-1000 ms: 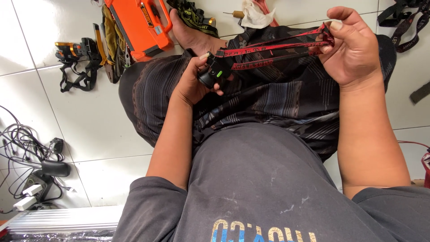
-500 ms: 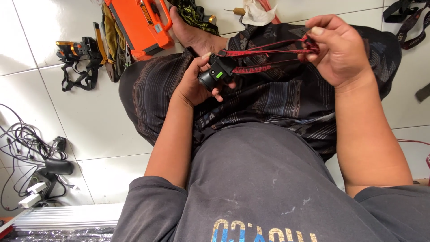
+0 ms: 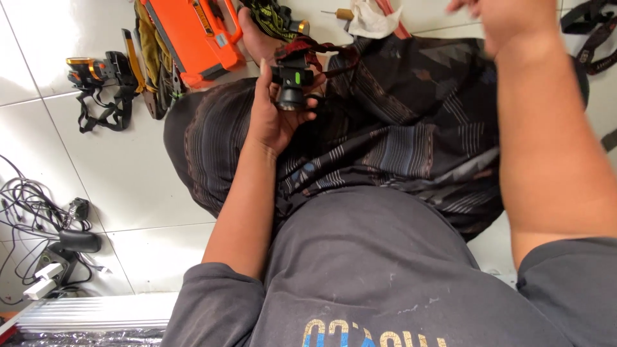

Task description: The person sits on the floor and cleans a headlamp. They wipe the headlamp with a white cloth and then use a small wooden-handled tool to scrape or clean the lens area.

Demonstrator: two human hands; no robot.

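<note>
My left hand (image 3: 270, 122) is shut on a small black headlamp (image 3: 292, 83) with a green button, held above my lap over dark patterned cloth. Its red and black strap (image 3: 312, 48) lies bunched just behind the lamp. My right hand (image 3: 514, 22) is raised at the top edge, blurred and partly cut off. Its thumb stands apart from the fingers, and no strap is in it.
An orange case (image 3: 193, 32) lies on the white tiled floor ahead. Another headlamp with black straps (image 3: 96, 74) sits to its left. Tangled cables (image 3: 29, 205) and a plug block (image 3: 45, 283) lie far left. A white rag (image 3: 373, 19) and black straps (image 3: 591, 35) are at the top right.
My right hand has let go of the stretched red strap and lifted up and right. The strap has sprung back and bunched by the headlamp, which my left hand still holds.
</note>
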